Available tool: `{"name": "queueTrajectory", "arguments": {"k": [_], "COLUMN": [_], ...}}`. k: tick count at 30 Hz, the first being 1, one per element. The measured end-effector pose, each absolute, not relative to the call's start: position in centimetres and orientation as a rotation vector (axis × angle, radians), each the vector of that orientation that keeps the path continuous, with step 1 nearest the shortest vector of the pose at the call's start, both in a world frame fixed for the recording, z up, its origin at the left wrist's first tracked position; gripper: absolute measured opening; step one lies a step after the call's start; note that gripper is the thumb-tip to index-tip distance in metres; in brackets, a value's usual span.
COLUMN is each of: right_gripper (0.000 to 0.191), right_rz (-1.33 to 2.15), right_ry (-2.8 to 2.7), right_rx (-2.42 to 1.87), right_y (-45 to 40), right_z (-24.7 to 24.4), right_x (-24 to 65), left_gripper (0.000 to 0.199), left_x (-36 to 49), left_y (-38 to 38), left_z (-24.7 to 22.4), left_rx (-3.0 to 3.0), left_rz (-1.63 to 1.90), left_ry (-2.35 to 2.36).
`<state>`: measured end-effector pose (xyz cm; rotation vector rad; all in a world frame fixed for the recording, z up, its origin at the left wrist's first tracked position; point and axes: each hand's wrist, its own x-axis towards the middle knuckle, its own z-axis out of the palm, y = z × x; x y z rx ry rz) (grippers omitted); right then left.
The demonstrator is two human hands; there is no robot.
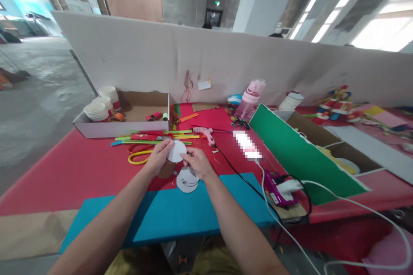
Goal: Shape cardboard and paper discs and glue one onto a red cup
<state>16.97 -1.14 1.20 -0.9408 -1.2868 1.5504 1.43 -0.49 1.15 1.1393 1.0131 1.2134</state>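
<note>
A white paper disc (177, 151) is held up between both hands above the table. My left hand (158, 154) pinches its left edge, and my right hand (197, 162) grips its right edge with thumb and fingers. Just below lies a small stack of white discs (187, 182) with dark marks, partly under my right hand. A brown disc (166, 169) rests beneath my left hand. Yellow-handled scissors (138, 157) lie left of my left hand. Behind the hands are a pink glue gun (205, 134) and colourful strips (155, 141).
An open box (121, 129) with paper cups (97, 111) stands at the back left. A green-sided box (290, 154) is on the right, beside a purple power strip (280, 191) with cables. A pink bottle (251, 96) stands behind. Blue cloth (180, 219) covers the front edge.
</note>
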Motion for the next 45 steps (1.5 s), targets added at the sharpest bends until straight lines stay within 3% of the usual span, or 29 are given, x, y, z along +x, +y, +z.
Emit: {"name": "queueTrajectory", "arguments": {"k": [12,45], "right_gripper": [0.032,0.036], "right_rz": [1.546,1.493], "right_ry": [-1.212,-1.095], "right_rx": [-0.920,-1.016], "right_y": [-0.8,-1.0], "right_z": [0.2,-0.2], "right_x": [16.5,15.9], "left_gripper": [0.035,0.040], "left_x": [2.0,2.9], "left_y": [-0.7,-1.3], "left_z": [0.7,0.9], "left_rx": [1.195,1.213], "left_rz": [1.258,1.250], "left_ry": [1.070,1.129]}}
